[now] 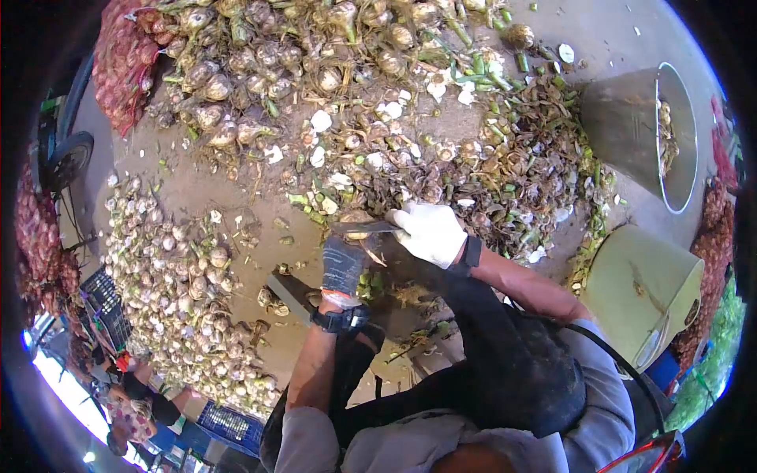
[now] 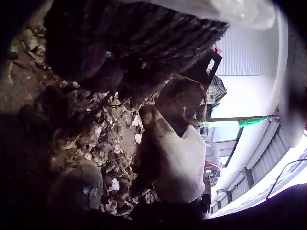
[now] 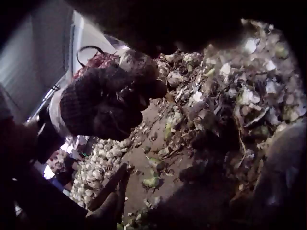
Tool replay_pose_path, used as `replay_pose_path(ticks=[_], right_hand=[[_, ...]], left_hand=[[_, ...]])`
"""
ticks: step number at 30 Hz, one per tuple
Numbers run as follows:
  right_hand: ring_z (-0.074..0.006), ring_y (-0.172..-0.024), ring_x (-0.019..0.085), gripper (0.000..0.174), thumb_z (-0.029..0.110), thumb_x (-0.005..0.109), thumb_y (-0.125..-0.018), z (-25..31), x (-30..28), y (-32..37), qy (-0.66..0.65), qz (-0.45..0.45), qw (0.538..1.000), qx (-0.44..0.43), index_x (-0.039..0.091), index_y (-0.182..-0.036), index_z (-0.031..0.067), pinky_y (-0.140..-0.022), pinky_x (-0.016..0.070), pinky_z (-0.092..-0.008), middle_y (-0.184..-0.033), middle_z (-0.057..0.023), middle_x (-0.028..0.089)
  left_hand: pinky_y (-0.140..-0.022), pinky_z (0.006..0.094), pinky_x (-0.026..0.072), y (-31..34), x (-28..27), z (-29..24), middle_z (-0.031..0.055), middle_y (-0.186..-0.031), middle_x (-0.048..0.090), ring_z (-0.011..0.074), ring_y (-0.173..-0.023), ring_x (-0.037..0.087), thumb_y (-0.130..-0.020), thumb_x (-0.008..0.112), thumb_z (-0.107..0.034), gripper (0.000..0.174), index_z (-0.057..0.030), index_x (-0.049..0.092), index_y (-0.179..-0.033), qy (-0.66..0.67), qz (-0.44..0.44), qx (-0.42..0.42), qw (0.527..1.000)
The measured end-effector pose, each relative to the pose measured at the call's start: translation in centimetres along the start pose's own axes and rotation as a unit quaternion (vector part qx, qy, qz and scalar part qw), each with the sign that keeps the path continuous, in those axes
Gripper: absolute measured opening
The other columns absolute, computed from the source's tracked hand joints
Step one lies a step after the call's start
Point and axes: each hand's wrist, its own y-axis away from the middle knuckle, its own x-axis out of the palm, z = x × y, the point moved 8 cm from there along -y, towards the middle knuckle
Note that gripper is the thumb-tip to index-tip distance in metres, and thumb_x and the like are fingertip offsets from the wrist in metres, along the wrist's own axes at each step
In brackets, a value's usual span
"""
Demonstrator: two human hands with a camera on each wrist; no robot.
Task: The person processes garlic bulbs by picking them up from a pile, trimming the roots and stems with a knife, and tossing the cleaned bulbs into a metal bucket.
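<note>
My left hand (image 1: 343, 268), in a dark ribbed glove, grips a garlic bulb (image 1: 356, 216) low over the floor. My right hand (image 1: 432, 234), in a white glove, holds a knife whose blade (image 1: 364, 227) lies across that bulb in the head view. In the right wrist view the bulb (image 3: 138, 64) shows at the fingertips of the dark-gloved left hand (image 3: 103, 103). The left wrist view has the white-gloved right hand (image 2: 177, 163) close by, its thumb extended; the knife's handle is hidden inside it.
Untrimmed garlic (image 1: 260, 63) is heaped ahead, trimmed bulbs (image 1: 169, 268) at left. Stem pieces and peelings (image 1: 520, 158) spread to the right. A metal bucket (image 1: 619, 130) and a pale green tub (image 1: 639, 284) lie tipped at right. Red mesh sacks (image 1: 122, 67) and another person (image 1: 130, 402) are at left.
</note>
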Motion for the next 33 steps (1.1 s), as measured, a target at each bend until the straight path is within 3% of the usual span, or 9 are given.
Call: replay_pose_path(ticks=[4,7,9,11,14,20,29,31,33], right_hand=[[-0.0308,-0.069,0.062,0.019,0.023,0.059,-0.083,1.0,-0.7,0.1,0.035,0.005,0.999,-0.04,0.058,-0.095,0.0084,-0.056,0.0507,-0.0443,-0.076,-0.0112,0.058],[-0.0308,-0.072,0.064,0.018,0.022,0.059,-0.083,-0.2,0.3,-0.3,0.055,0.012,0.998,-0.029,0.058,-0.094,0.008,-0.057,0.0512,-0.0442,-0.077,-0.0117,0.059],[-0.0311,-0.073,0.065,0.018,0.02,0.06,-0.081,-4.8,2.8,-0.5,0.118,0.077,0.989,0.053,0.058,-0.094,0.0086,-0.057,0.0516,-0.0433,-0.078,-0.0121,0.06],[-0.0325,-0.071,0.064,0.017,0.02,0.061,-0.08,-7.0,-0.3,1.7,0.06,-0.032,0.996,0.053,0.058,-0.092,0.0091,-0.058,0.0514,-0.0435,-0.076,-0.0126,0.059],[-0.0356,-0.072,0.063,0.018,0.022,0.062,-0.082,-7.5,-1.7,3.0,0.042,-0.097,0.99,0.088,0.062,-0.095,0.0085,-0.063,0.0513,-0.0436,-0.077,-0.0137,0.062],[-0.0284,-0.079,0.069,0.03,0.029,0.067,-0.088,-10.3,-0.6,3.6,-0.229,-0.116,0.917,0.305,0.066,-0.103,0.0039,-0.072,0.0524,-0.0354,-0.087,-0.0167,0.071],[-0.0067,-0.065,0.054,0.013,0.015,0.069,-0.088,-11.1,-6.3,6.6,-0.412,-0.229,0.78,0.412,0.068,-0.094,0.0026,-0.059,0.0476,-0.0271,-0.081,-0.0013,0.067],[-0.0048,-0.062,0.053,0.014,0.017,0.07,-0.09,-12.6,-7.8,6.3,-0.372,-0.313,0.788,0.378,0.068,-0.092,0.0034,-0.051,0.0431,-0.0221,-0.077,0.0015,0.065],[-0.0047,-0.059,0.053,0.015,0.019,0.07,-0.09,-11.8,-12.0,5.4,-0.296,-0.359,0.826,0.318,0.067,-0.09,0.0043,-0.049,0.0416,-0.0218,-0.072,0.0024,0.063]], left_hand=[[-0.078,0.0332,0.0532,0.5,0.2,-0.9,0.0118,-0.106,0.07,0.0203,-0.095,0.067,-0.088,0.065,-0.014,0.029,-0.0003,0.064,-0.113,-0.183,0.052,-0.033,0.981],[-0.08,0.0335,0.0536,1.3,0.3,-0.7,0.0132,-0.116,0.066,0.0219,-0.102,0.065,-0.09,0.065,-0.021,0.038,-0.0017,0.059,-0.122,-0.188,0.071,0.215,0.956],[-0.08,0.0346,0.0546,2.7,1.2,1.1,0.0151,-0.123,0.061,0.0262,-0.106,0.062,-0.093,0.062,-0.03,0.047,-0.0046,0.051,-0.131,0.505,0.15,-0.09,0.845],[-0.077,0.0305,0.0544,2.3,0.4,-3.0,0.0131,-0.119,0.062,0.0228,-0.096,0.064,-0.095,0.058,-0.037,0.051,-0.0051,0.048,-0.133,0.504,0.204,0.083,0.835],[-0.072,0.0282,0.0543,0.3,-6.0,-2.0,0.0095,-0.11,0.066,0.0136,-0.088,0.065,-0.095,0.057,-0.033,0.045,-0.006,0.052,-0.13,0.054,0.063,0.037,0.996],[-0.073,0.0332,0.0541,-7.7,-8.6,-1.0,0.0092,-0.101,0.068,0.0175,-0.085,0.065,-0.091,0.063,-0.028,0.038,-0.0053,0.059,-0.121,-0.074,-0.025,0.231,0.97],[-0.076,0.0387,0.053,-9.3,10.6,-2.4,0.0119,-0.095,0.067,0.0265,-0.084,0.064,-0.079,0.076,-0.025,0.039,-0.0056,0.064,-0.111,-0.076,-0.076,0.268,0.957],[-0.099,0.041,0.0446,-8.6,19.8,-5.5,0.0166,-0.119,0.063,0.0313,-0.113,0.058,-0.079,0.073,-0.023,0.046,-0.0058,0.061,-0.12,-0.322,-0.066,0.489,0.808],[-0.108,0.0446,0.0349,-9.4,25.2,-4.5,0.0178,-0.127,0.058,0.0343,-0.124,0.049,-0.071,0.076,-0.031,0.062,-0.0062,0.057,-0.125,-0.203,0.19,0.419,0.864]])
